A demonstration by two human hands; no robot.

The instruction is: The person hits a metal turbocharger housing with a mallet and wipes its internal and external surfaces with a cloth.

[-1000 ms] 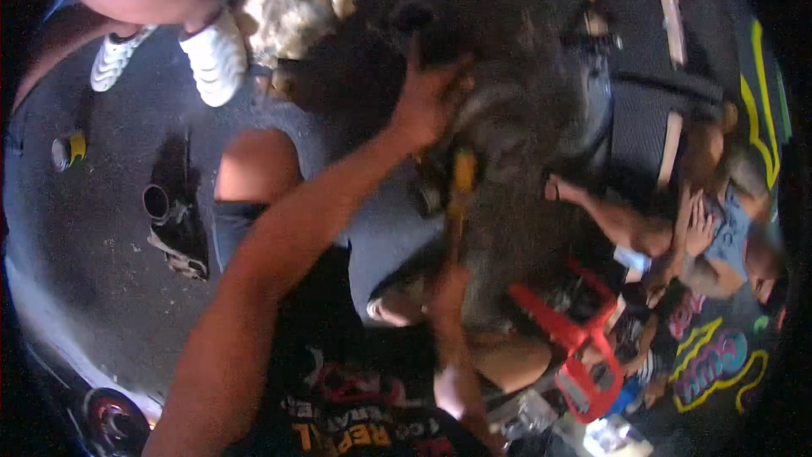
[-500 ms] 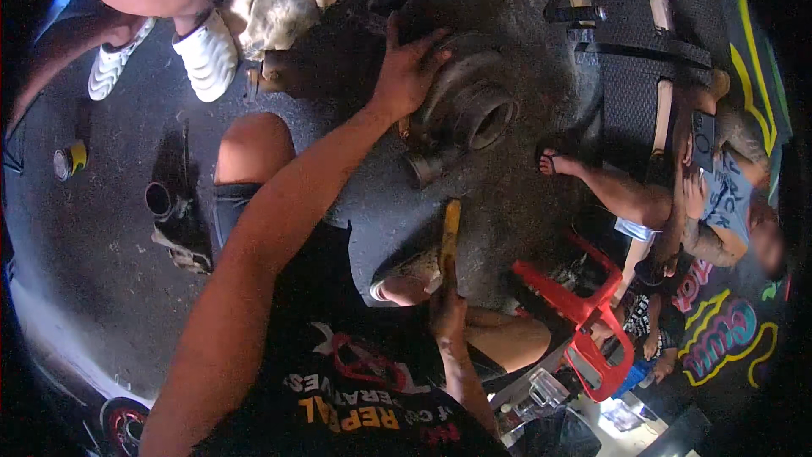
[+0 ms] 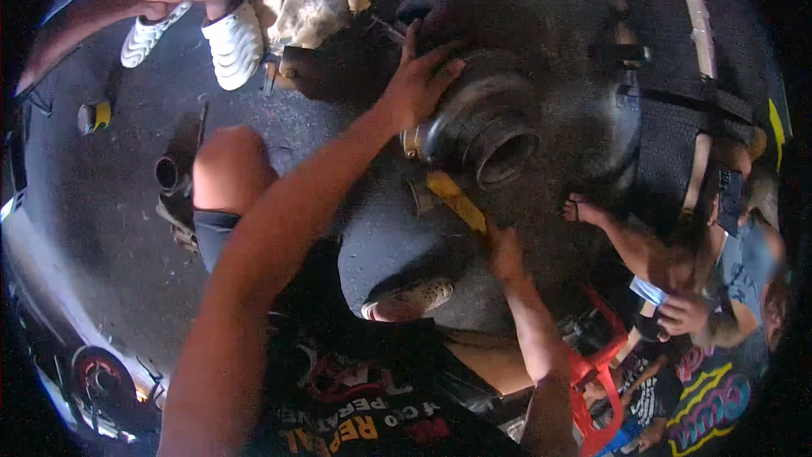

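A dark, round, snail-shaped metal housing, which looks like a turbocharger (image 3: 495, 85), stands on the dark floor in front of me. Its round opening faces to the right and toward me. My left hand (image 3: 419, 89) grips its upper left side, with the thumb and fingers spread over the rim. In my right hand (image 3: 506, 256), the fingers are closed round the lower end of a long yellow tool (image 3: 457, 201). The tool's far end is at the lower edge of the housing, in front of a short pipe stub (image 3: 416, 195); whether they touch I cannot tell. The tool's exact kind is unclear.
A pale rag (image 3: 313, 0) and a dark metal bracket (image 3: 304, 68) lie beyond my left forearm, near a person's white clog (image 3: 233, 46). At left are a pipe-ended metal part (image 3: 169, 173) and a small can (image 3: 95, 117). A red plastic stool (image 3: 605, 372) and a seated person (image 3: 744, 279) are at right.
My right hand has moved up and to the right, bringing the yellow tool to the housing. My left hand stays on the housing. The whole view has shifted a little.
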